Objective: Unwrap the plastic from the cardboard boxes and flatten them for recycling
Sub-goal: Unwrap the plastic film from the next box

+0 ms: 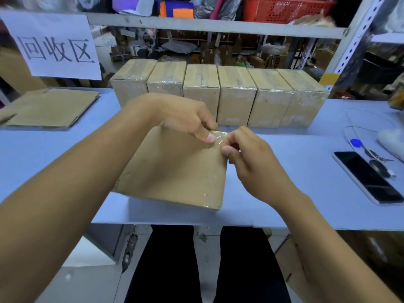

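Note:
A plastic-wrapped cardboard box (175, 169) stands on the blue table (54, 154) right in front of me. My left hand (185, 117) grips its top far edge, thumb pressed on the clear plastic film (218, 136). My right hand (251, 158) pinches that film at the box's upper right corner, just beside the left thumb. Behind, several more wrapped boxes (218, 95) stand side by side in a row. One flattened cardboard sheet (50, 108) lies at the table's far left.
A phone (369, 178) lies at the right with keys (380, 165), a blue tag (356, 143) and a white cable (349, 127) next to it. A white paper sign (52, 44) hangs at the upper left. Metal shelving (196, 25) carries a red basket (284, 9) and clutter.

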